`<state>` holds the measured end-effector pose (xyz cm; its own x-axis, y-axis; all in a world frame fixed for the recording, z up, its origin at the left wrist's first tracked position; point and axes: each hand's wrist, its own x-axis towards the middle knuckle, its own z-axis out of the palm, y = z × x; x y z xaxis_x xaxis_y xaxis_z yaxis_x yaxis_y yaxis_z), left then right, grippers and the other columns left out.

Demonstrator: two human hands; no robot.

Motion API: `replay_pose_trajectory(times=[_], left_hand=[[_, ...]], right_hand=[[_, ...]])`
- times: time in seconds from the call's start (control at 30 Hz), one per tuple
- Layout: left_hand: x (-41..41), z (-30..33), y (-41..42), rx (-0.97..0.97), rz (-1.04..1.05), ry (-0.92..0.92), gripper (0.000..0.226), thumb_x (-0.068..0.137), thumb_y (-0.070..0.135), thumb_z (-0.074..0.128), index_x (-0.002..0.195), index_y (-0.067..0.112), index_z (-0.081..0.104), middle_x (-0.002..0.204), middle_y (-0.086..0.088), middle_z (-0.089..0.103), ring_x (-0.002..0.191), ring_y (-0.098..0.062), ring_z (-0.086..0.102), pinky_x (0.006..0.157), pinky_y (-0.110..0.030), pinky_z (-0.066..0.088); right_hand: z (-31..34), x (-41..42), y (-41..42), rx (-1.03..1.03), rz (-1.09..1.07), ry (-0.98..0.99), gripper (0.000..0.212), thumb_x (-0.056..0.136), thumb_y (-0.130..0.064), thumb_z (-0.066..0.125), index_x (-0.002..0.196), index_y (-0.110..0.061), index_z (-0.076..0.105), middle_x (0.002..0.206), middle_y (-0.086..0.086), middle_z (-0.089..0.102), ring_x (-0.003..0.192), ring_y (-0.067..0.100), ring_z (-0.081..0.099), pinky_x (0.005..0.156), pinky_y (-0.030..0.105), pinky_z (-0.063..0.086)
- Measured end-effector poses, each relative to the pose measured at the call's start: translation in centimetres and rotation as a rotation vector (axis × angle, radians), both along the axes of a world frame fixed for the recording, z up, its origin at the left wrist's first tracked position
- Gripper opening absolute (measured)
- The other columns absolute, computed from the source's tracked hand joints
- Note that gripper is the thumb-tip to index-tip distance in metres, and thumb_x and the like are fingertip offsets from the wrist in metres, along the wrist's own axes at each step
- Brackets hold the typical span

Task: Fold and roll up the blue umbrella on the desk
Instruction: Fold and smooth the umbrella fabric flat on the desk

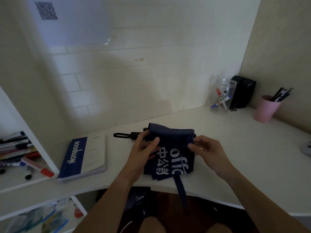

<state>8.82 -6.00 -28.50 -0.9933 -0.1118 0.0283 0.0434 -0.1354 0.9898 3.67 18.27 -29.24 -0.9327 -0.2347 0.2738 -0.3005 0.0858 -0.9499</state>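
Head view: I see the blue umbrella (170,148) lying on the surface (235,148) right between my hands, long axis left to right, black handle (133,135) and loop pointing left. Left hand (144,149) pinches the canopy's left edge nearest the handle, right hand (204,151) pinches the right edge. The strap (180,190) hangs off the near edge toward me, so I judge the roll should turn about that left-right axis.

The print on the umbrella (170,148) only partly reads: the left hand (143,152) covers its left end and a fold hides the top. The umbrella's shaft is buried in the cloth. The grey thing (307,147) far right is cut by the edge. The QR sheet (46,10) on the wall is too blurry.
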Motion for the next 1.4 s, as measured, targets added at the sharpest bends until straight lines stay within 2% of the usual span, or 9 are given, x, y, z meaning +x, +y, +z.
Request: replay_pose_trajectory(times=[0.1,0.23,0.37,0.6,0.73,0.9,1.03,1.23,1.4], left_hand=[[0.1,-0.1,-0.1,-0.026,-0.012,0.0,0.035,0.094,0.035,0.07,0.127,0.031,0.062,0.122,-0.007,0.072,0.112,-0.019,0.072,0.098,-0.041,0.053],[0.0,-0.7,-0.4,0.083,0.054,-0.027,0.017,0.096,0.028,0.067,0.103,0.014,0.059,0.119,-0.012,0.072,0.111,-0.028,0.072,0.101,-0.047,0.052],[0.1,-0.8,-0.7,0.052,0.025,0.001,0.049,0.09,0.024,0.075,0.134,0.034,0.054,0.124,-0.012,0.067,0.109,-0.027,0.073,0.1,-0.044,0.053],[-0.1,-0.5,0.0,-0.003,0.079,-0.013,0.024,0.094,0.027,0.07,0.115,0.014,0.064,0.122,-0.017,0.069,0.105,-0.024,0.074,0.103,-0.051,0.053],[-0.1,-1.0,-0.4,-0.019,0.1,0.027,0.057,0.085,0.026,0.081,0.131,0.042,0.053,0.121,-0.015,0.064,0.11,-0.026,0.071,0.097,-0.044,0.058],[-0.4,-0.5,0.2,-0.153,0.113,0.046,0.046,0.087,0.035,0.079,0.128,0.043,0.059,0.124,0.0,0.06,0.111,-0.016,0.067,0.098,-0.039,0.057],[-0.5,-0.4,0.6,-0.276,0.131,0.131,0.02,0.093,0.033,0.073,0.111,0.039,0.069,0.12,-0.001,0.062,0.11,-0.016,0.066,0.102,-0.04,0.055],[-0.1,-0.5,0.2,-0.69,0.485,0.513,0.012,0.095,0.02,0.07,0.101,0.013,0.078,0.111,-0.002,0.06,0.091,-0.007,0.064,0.081,-0.021,0.056],[0.5,0.0,-0.4,-0.556,0.426,0.545,0.013,0.093,0.012,0.072,0.103,0.009,0.079,0.113,-0.002,0.069,0.087,-0.011,0.068,0.072,-0.016,0.051]], right_hand=[[0.0,0.2,0.1,-0.03,0.034,-0.049,0.004,0.084,-0.002,0.074,0.088,-0.002,0.072,0.078,0.0,0.074,0.068,0.013,0.068,0.059,0.018,0.05],[-0.1,0.2,0.5,-0.069,0.023,-0.081,0.012,0.081,-0.002,0.077,0.093,0.0,0.073,0.089,0.012,0.078,0.086,0.025,0.074,0.08,0.03,0.059],[-0.2,0.3,0.8,-0.075,0.05,-0.126,0.015,0.085,-0.007,0.075,0.098,-0.001,0.072,0.096,0.014,0.077,0.091,0.03,0.074,0.087,0.033,0.059],[0.2,0.0,0.3,-0.114,0.001,-0.103,0.012,0.091,-0.011,0.068,0.097,-0.001,0.072,0.092,0.013,0.074,0.077,0.024,0.067,0.069,0.035,0.053],[0.1,-0.1,0.7,-0.114,0.022,-0.133,0.011,0.091,-0.012,0.068,0.094,-0.003,0.074,0.089,0.012,0.073,0.076,0.022,0.066,0.066,0.033,0.049],[0.0,-0.3,0.6,-0.113,0.054,-0.134,0.013,0.09,-0.009,0.069,0.096,0.002,0.072,0.094,0.016,0.075,0.085,0.029,0.072,0.078,0.032,0.059],[-0.1,-0.4,0.2,-0.157,0.039,-0.142,0.019,0.089,-0.007,0.069,0.099,0.009,0.068,0.096,0.02,0.076,0.085,0.03,0.074,0.081,0.03,0.061],[-0.4,-0.5,-0.1,-0.194,-0.042,-0.14,0.018,0.089,-0.007,0.069,0.101,0.006,0.068,0.096,0.018,0.076,0.081,0.028,0.073,0.073,0.025,0.061],[-0.8,0.1,0.4,-0.129,0.009,-0.161,0.022,0.085,-0.017,0.074,0.095,0.002,0.071,0.099,0.019,0.075,0.098,0.031,0.072,0.092,0.036,0.057]])
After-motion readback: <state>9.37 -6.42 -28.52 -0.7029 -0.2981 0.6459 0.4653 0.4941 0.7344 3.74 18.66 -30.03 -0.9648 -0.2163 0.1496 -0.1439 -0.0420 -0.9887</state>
